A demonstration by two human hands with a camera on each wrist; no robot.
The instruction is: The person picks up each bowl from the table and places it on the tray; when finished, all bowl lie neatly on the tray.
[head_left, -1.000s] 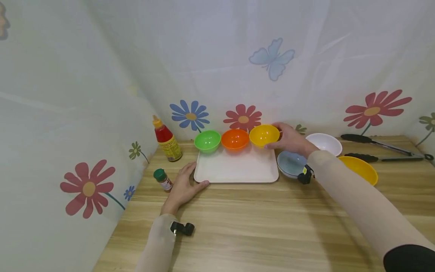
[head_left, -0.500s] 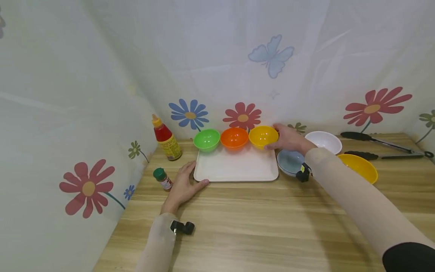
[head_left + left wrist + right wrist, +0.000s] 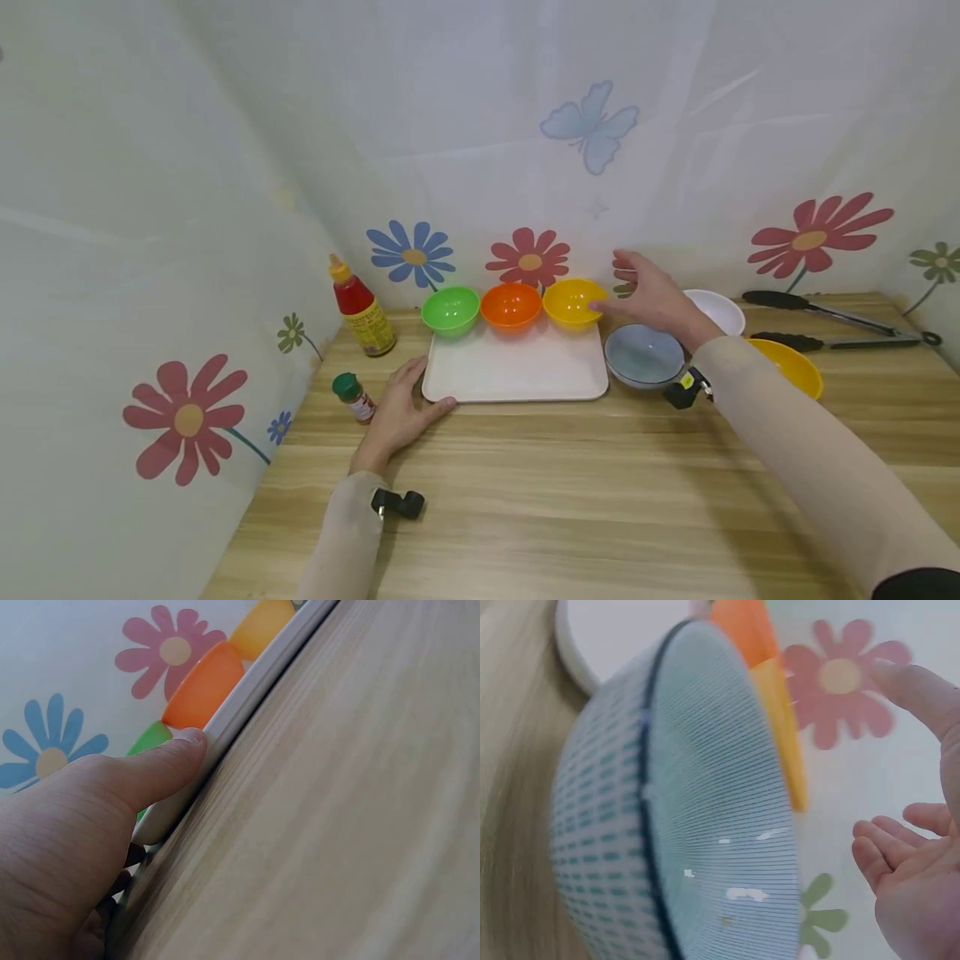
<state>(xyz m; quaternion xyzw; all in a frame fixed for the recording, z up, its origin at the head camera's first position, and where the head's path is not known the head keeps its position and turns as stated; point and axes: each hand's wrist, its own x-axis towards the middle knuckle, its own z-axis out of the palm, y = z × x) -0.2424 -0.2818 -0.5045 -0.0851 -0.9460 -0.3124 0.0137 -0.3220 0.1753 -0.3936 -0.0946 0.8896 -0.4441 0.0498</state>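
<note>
Yellow bowl at the far right corner of the white tray, next to the orange bowl. Right hand just beside, thumb and fingers apart. Left hand against the tray's near left corner, thumb and fingers apart.

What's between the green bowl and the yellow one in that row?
Head view: just the orange bowl, between the green bowl and the yellow bowl.

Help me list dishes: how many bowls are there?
6 bowls: green, orange, yellow along the tray's back; blue, white, second yellow to its right. The right arm may hide more.
</note>
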